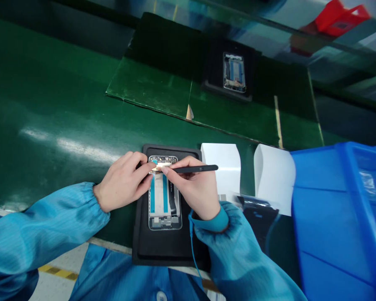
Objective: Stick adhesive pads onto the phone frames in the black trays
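Observation:
An open smartphone frame (164,196) lies face up on a black rubber mat (163,246), showing blue strips, white panels and a dark ribbon cable. My left hand (122,182) grips its top left corner, with the fingertips near a small gold and white flex piece (159,167). My right hand (191,188) holds a slim black spudger (194,169) like a pen. Its tip is hidden behind my fingers at the top of the phone. Light blue cuffed sleeves cover both of my forearms.
A green bench mat (50,104) runs under everything. A second phone frame (234,72) sits on a black mat further back. White sheets (221,167) stand to the right of the mat, beside a blue plastic bin (338,217). A blue cord (191,238) hangs from my right wrist.

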The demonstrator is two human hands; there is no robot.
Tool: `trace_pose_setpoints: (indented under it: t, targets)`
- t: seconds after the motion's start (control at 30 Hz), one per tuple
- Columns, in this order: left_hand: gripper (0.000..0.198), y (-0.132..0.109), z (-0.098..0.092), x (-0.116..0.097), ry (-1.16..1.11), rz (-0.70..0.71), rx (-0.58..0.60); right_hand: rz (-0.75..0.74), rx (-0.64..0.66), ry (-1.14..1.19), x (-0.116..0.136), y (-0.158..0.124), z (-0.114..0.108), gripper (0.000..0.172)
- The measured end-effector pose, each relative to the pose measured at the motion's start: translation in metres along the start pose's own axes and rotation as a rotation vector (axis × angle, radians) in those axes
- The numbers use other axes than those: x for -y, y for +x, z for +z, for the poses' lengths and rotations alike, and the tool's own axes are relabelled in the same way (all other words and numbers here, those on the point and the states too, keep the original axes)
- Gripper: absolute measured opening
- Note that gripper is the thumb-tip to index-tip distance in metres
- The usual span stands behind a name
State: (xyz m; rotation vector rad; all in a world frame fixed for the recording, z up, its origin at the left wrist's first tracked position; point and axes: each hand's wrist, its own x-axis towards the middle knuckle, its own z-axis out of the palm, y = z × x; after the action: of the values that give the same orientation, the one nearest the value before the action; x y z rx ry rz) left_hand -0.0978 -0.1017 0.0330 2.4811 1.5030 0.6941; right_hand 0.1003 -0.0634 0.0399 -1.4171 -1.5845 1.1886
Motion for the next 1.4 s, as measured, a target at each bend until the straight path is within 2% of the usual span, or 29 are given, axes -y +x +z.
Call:
trace_pose_setpoints:
  t: [0.4,0.57,0.9,1.17,1.3,1.33,1.4]
  targets:
    - [0.024,-0.001,-0.001,0.0,0.023,0.013,0.005,-0.009,-0.007,-0.021,0.001,-0.001,0.001,0.019]
    - [0.026,-0.002,-0.004,-0.002,0.093,0.07,-0.012,-0.02,-0.014,-0.041,-0.001,-0.002,0.001,0.019]
    - [0.034,-0.008,-0.009,-0.008,0.279,0.165,0.14,-0.051,-0.017,-0.073,-0.003,-0.003,0.003,0.018]
    - [0.037,-0.004,-0.019,-0.023,0.492,0.235,0.271,-0.092,-0.247,0.059,0.008,-0.001,-0.007,0.019]
    - [0.035,-0.005,-0.023,-0.024,0.482,0.181,0.269,-0.122,-0.276,0.082,0.019,-0.008,-0.02,0.019]
    - [0.035,-0.007,-0.023,-0.023,0.457,0.128,0.243,-0.125,-0.278,0.083,0.021,-0.011,-0.025,0.019]
    - [0.036,-0.013,-0.024,-0.021,0.403,-0.068,0.172,-0.126,-0.275,0.077,0.023,-0.019,-0.036,0.018]
